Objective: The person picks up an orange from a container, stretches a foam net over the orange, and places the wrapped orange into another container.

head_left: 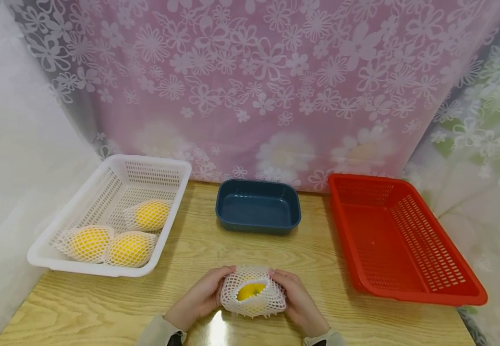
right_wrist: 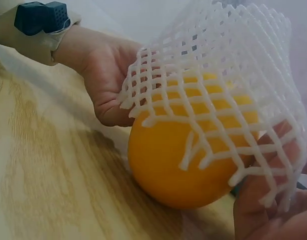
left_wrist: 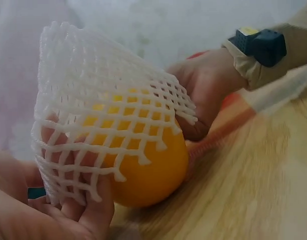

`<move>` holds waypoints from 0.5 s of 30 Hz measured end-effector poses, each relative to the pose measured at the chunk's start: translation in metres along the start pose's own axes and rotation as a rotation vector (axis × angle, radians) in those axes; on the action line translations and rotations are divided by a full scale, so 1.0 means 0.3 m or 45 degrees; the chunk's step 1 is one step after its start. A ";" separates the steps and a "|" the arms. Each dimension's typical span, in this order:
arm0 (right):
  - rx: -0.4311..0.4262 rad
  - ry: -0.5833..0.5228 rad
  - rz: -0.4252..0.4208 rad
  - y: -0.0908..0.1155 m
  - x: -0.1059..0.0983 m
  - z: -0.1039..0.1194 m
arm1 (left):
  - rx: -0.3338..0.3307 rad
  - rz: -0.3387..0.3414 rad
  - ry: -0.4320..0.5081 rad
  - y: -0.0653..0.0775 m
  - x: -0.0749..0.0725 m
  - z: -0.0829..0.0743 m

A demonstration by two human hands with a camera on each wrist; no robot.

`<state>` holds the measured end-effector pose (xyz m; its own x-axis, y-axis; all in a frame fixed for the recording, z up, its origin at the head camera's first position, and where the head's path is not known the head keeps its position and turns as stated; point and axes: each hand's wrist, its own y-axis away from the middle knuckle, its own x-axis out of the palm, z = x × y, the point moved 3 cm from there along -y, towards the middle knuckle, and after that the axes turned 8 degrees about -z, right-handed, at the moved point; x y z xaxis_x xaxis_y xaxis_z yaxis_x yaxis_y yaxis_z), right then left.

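Note:
A white foam fruit net (head_left: pixel 246 272) is stretched between both hands over a smooth, round yellow-orange fruit (head_left: pixel 251 291). My left hand (head_left: pixel 204 294) grips the net's left side, and some of its fingers show through the mesh in the left wrist view. On the opposite side my right hand (head_left: pixel 296 302) holds the net's edge. In the right wrist view the net (right_wrist: pixel 218 95) covers the top of the fruit (right_wrist: pixel 176 165), while its lower part is bare, close above or on the table. The fruit's kind is hard to tell.
A white basket (head_left: pixel 176 192) at the left holds several yellow fruits (head_left: pixel 129 249) in foam nets. Beyond the hands stands a dark blue rectangular tub (head_left: pixel 258 228). A red basket (head_left: pixel 349 240) is at the right, all on a wooden table (head_left: pixel 319 259) before a floral curtain.

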<state>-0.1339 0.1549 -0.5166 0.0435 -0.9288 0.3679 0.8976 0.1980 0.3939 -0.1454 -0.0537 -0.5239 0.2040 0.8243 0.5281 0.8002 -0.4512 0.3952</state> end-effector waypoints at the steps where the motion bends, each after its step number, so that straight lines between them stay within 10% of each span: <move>1: 0.001 0.004 -0.004 -0.002 -0.001 -0.004 | 0.008 -0.001 -0.022 -0.002 -0.003 0.002; 8: -0.034 0.062 -0.119 -0.017 -0.005 -0.023 | 0.098 -0.094 -0.233 -0.015 -0.005 0.012; 15: -0.223 0.378 -0.335 -0.020 -0.004 -0.027 | 0.428 -0.291 -0.642 -0.035 0.000 0.008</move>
<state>-0.1357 0.1522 -0.5262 -0.0955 -0.9954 0.0053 0.9547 -0.0901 0.2834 -0.1523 -0.0482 -0.5297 0.1823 0.9832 0.0082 0.9711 -0.1813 0.1554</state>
